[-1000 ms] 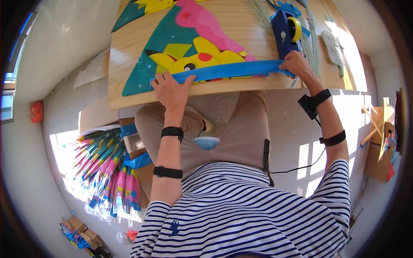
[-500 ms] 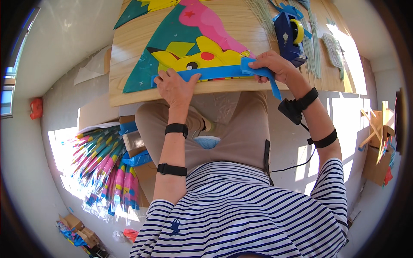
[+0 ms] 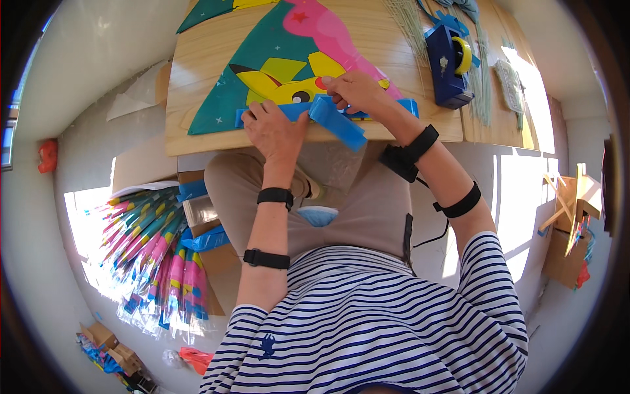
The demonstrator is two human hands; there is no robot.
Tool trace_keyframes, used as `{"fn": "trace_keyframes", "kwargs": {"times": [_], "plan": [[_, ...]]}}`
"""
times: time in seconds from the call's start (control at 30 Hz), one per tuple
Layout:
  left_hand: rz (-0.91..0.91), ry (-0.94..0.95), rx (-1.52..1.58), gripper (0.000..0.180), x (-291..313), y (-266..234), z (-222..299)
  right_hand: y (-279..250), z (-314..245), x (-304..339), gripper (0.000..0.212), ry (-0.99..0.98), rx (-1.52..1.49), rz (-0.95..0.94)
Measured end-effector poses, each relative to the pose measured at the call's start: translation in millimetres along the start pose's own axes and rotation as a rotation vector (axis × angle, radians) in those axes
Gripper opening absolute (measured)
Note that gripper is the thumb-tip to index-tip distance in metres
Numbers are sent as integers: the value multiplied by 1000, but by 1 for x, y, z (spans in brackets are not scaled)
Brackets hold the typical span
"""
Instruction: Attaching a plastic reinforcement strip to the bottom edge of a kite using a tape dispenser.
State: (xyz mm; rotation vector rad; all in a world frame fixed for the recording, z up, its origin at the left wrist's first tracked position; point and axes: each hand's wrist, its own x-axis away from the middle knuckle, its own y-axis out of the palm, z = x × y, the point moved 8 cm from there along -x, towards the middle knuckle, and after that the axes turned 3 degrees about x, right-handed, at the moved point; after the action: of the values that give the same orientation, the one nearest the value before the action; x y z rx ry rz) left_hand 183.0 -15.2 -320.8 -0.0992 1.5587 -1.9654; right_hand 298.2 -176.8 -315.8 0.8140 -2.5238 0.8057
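Observation:
Near the table's front edge lies a triangular printed sheet [image 3: 262,49], like a kite's sail, green and pink with a yellow cartoon figure. A blue strip [image 3: 407,107] runs along its lower edge. My left hand [image 3: 275,130] presses the strip's left part down with fingers spread, holding nothing. In a closed grip, my right hand [image 3: 359,93] has a folded-over part of the blue strip, close to the middle of that edge. The strip's loose tail hangs past the table edge. My right fingertips partly hide the figure.
A blue tape dispenser [image 3: 449,69] with a yellow roll stands right of the sheet. Thin rods [image 3: 482,85] and a clear packet [image 3: 509,85] lie beyond it. Wrapped colourful bundles [image 3: 154,243] and cardboard boxes are on the floor at left.
My right hand has moved left along the sheet's lower edge, bringing the folded part of the blue strip with it. My left hand stays pressed on the strip's left part.

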Motion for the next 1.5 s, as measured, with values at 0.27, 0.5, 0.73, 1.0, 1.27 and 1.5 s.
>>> {"fn": "trace_keyframes", "kwargs": {"times": [0.27,0.5,0.73,1.0,1.27,1.5], "plan": [[47,90,16,78,0,-3,7,-78,63,7,15,-155,-3,414],[57,105,-26,81,0,1,2,-54,49,25,9,-354,182,560],[36,95,-23,81,0,0,3,-34,57,21,10,-452,391,607],[14,92,-32,83,1,2,3,-27,61,20,28,-468,404,450],[50,117,-40,83,2,2,2,-30,49,15,25,-515,388,254],[13,93,-39,81,1,4,2,-38,46,10,12,-545,415,296]]}}
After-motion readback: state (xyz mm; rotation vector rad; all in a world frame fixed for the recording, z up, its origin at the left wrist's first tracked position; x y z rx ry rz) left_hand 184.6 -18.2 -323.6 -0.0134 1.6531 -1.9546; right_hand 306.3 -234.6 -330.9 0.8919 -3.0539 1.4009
